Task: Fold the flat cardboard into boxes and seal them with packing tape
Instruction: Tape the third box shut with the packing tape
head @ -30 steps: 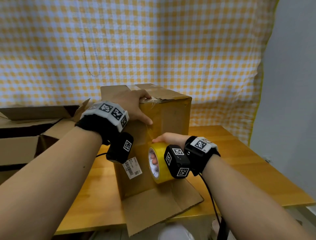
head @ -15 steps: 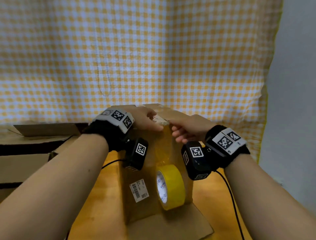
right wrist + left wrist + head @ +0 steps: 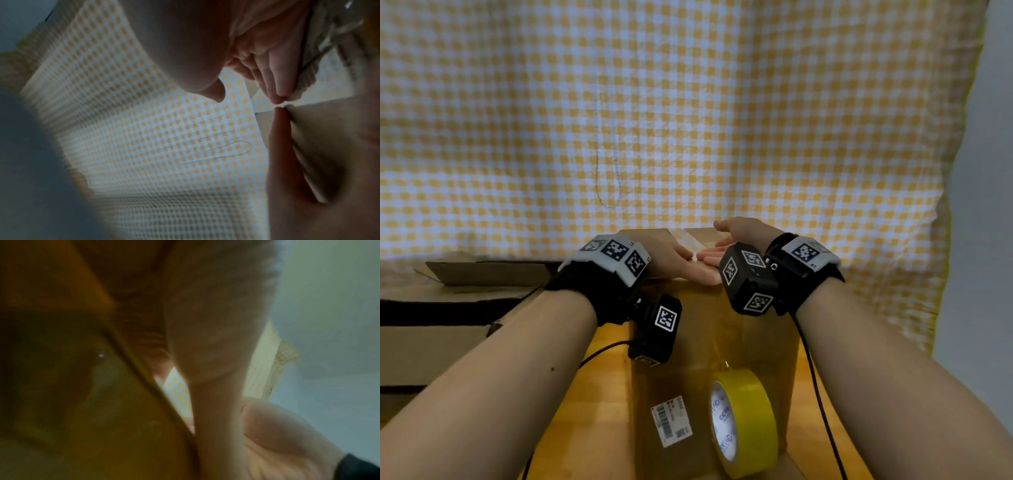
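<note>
A brown cardboard box (image 3: 753, 339) stands upright on the table in the head view. Clear tape (image 3: 686, 238) runs across its top. My left hand (image 3: 674, 258) lies flat on the top near the front edge. My right hand (image 3: 722, 250) lies beside it with straight fingers pointing left, its fingertips (image 3: 277, 95) on the tape in the right wrist view. A yellow tape roll (image 3: 744, 423) hangs against the box's front face, held by neither hand. A white label (image 3: 671, 425) sits left of it. The left wrist view is blurred and shows the box side (image 3: 82, 402).
More cardboard boxes (image 3: 448, 308) are stacked at the left. The wooden table (image 3: 599, 394) shows on both sides of the box. A yellow checked cloth (image 3: 688, 120) hangs behind, and a grey wall (image 3: 989, 205) is at the right.
My right hand let go of the tape roll, rose to the box top, pinched there, and now lies flat. The roll stayed hanging on the front face. My left hand stayed on top.
</note>
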